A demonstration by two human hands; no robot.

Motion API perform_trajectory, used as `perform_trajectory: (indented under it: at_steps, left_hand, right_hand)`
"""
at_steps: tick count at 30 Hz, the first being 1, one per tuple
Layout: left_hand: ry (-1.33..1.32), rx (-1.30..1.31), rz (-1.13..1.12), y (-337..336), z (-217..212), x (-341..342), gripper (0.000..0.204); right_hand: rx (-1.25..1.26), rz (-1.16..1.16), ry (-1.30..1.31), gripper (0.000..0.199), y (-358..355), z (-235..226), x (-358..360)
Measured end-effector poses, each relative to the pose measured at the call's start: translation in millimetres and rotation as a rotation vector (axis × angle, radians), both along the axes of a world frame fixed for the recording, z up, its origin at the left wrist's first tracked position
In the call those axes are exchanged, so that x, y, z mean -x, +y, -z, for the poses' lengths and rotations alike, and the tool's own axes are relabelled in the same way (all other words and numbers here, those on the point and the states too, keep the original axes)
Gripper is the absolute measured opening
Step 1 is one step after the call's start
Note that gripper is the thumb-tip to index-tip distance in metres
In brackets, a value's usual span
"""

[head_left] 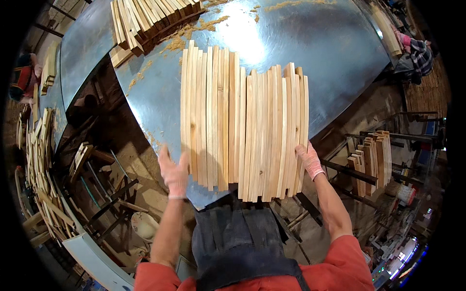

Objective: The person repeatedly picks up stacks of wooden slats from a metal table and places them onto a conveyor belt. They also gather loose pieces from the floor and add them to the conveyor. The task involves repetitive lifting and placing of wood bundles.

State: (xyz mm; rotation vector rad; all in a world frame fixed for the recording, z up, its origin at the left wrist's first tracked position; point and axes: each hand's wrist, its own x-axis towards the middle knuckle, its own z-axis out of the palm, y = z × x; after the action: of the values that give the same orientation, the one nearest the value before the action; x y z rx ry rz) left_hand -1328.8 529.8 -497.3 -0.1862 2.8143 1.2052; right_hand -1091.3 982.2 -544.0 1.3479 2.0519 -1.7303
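2 bare arms come up from the bottom of the frame, out of orange sleeves. Each hand wears a thin pinkish glove. The left hand [174,172] sits in the lower middle, a bit to the left. Its fingers are spread and point up, and its palm faces right. The right hand [309,160] sits in the lower middle, a bit to the right. Its fingers are bent a little and its palm faces left. The 2 hands face each other.

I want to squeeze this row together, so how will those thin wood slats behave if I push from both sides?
The wood slats look stiff and light. Standing loose on edge on the metal table, they would probably slide easily. Uneven ends suggest some may slip out or topple.
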Motion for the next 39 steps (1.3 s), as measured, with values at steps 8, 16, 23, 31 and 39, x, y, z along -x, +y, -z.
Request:
perform_trajectory:
  at_steps: [8,16,23,31,39]
  left_hand:
    - [-0.837,-0.49,-0.254,-6.1,27.8,-124.1,0.056]
    - [-0.668,-0.517,-0.325,41.5,35.4,-123.9,0.061]
    - [-0.783,-0.701,-0.479,99.3,27.7,-113.6,0.048]
    - [-0.916,-0.997,-0.911,117.7,32.5,-107.8,0.045]
    - [-0.918,-1.232,-0.943,111.9,15.1,-115.3,0.05]
  right_hand:
    - [0.026,0.202,0.13,0.064,-27.7,1.8,-16.1]
    - [-0.381,-0.216,-0.394,0.065,-2.5,-57.0,62.6]
    - [-0.404,-0.137,-0.232,0.079,53.5,-43.1,143.8]
    - [-0.666,-0.109,-0.093,0.092,18.6,-50.5,133.4]
    - [-0.61,-0.361,0.27,0.076,-110.9,-64.9,108.7]
